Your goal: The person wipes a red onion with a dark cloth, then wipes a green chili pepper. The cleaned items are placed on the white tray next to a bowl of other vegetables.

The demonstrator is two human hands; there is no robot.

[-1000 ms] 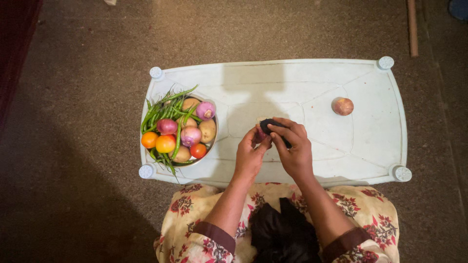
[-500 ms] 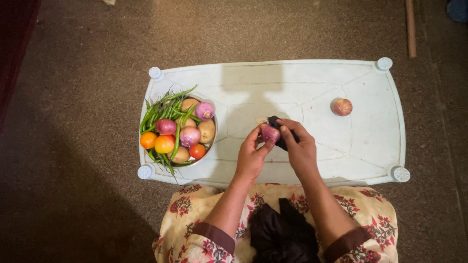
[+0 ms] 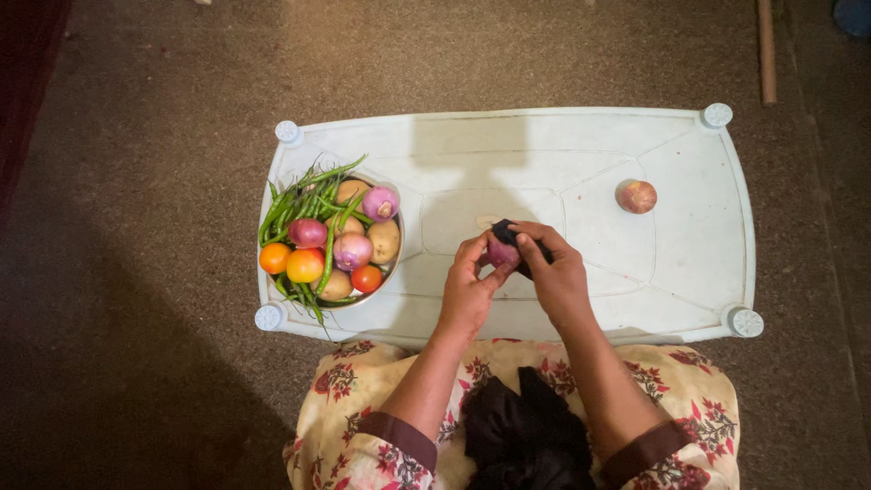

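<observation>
— What is on the white worktop [image 3: 689, 263]?
— A bowl [image 3: 396, 263] of vegetables, and one onion [image 3: 636, 196] far right.
— And the hands?
— Left hand [image 3: 467, 290] pinches a purple onion [image 3: 502, 253] mid-worktop; right hand [image 3: 555, 277] presses a dark tool [image 3: 504, 231] on it. Peeling goes best slowly, thumbs clear.

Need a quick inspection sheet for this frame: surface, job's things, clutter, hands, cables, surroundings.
Surface: pale plastic table, low, on the floor.
Job's things: purple onion held over the table between both hands, with a dark tool, kind unclear.
Clutter: bowl of green beans, onions, potatoes and tomatoes at table's left; lone onion at right.
Hands: left hand grips the onion; right hand holds the tool against it.
Cables: nothing seen.
Surroundings: brown floor; wooden stick top right.
</observation>
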